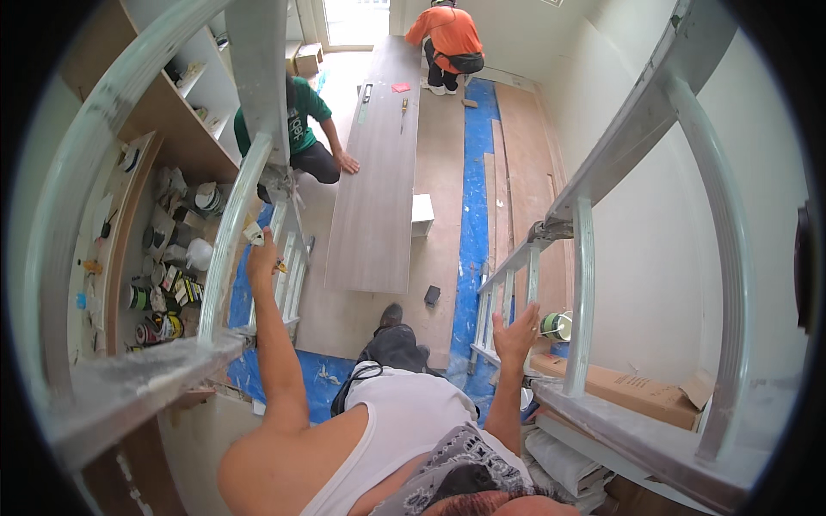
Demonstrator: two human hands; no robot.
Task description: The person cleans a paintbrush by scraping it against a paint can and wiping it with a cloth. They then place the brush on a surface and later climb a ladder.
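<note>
My left hand [262,260] is closed beside the left side of an aluminium ladder [231,245]. It grips a small tool [253,233] with a pale flat end at the top; a bit of yellow shows below the fingers. The tool's exact kind is too small to tell. My right hand [516,334] is raised by the inner rail on the ladder's right side, fingers stretched out and nothing in them. Whether it touches the metal I cannot tell. Between the two sides of the ladder, my legs and one dark shoe [391,315] show below me.
A long grey-brown board [374,189] lies ahead, bearing a screwdriver [403,107]. One person [301,120] in green crouches at its left, another [454,39] in orange at its far end. Blue sheeting [479,172], cluttered shelves [176,249], a paint bucket [556,326] and a cardboard box [632,397] surround the ladder.
</note>
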